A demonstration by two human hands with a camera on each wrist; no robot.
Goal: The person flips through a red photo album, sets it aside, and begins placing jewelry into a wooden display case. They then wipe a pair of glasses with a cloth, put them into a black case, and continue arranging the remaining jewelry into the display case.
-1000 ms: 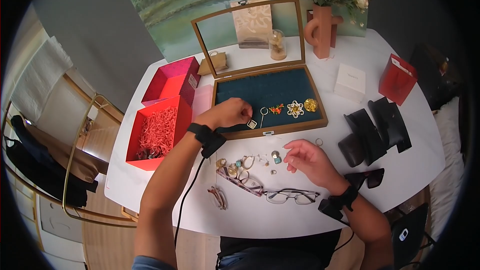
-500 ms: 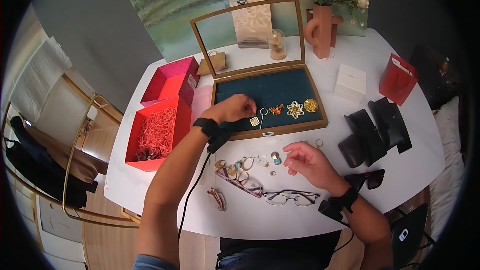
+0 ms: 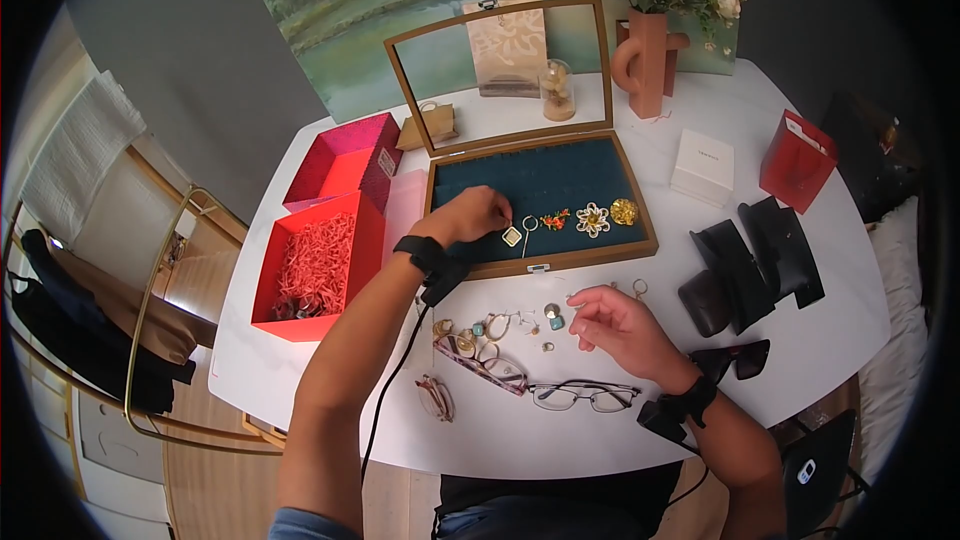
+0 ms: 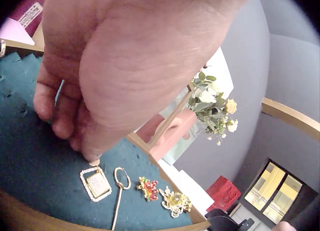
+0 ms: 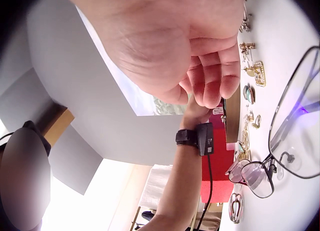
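Note:
My left hand (image 3: 468, 216) reaches into the display case (image 3: 590, 260), its fingertips pinching the top of a square gold ornament (image 3: 512, 237) that rests against the dark green lining. In the left wrist view, the square ornament (image 4: 96, 184) touches the fingertips, beside a ring-topped pin (image 4: 118, 203). Further right lie a red and gold brooch (image 3: 555, 220), a white flower brooch (image 3: 593, 221) and a gold one (image 3: 625, 211). My right hand (image 3: 625, 332) holds nothing, fingers loosely bent, over the table near a turquoise piece (image 3: 557, 323).
Loose jewellery and glasses (image 3: 583, 396) lie before the case. A red box of shredded paper (image 3: 315, 260) and a pink box (image 3: 345, 162) stand left. On the right are a white box (image 3: 702, 166), black cases (image 3: 735, 265), sunglasses (image 3: 745, 360) and a red bag (image 3: 797, 162); a vase (image 3: 648, 65) stands behind.
The square ornament has moved up and slightly right with my left hand, closer beside the ring-topped pin. My right hand has barely moved.

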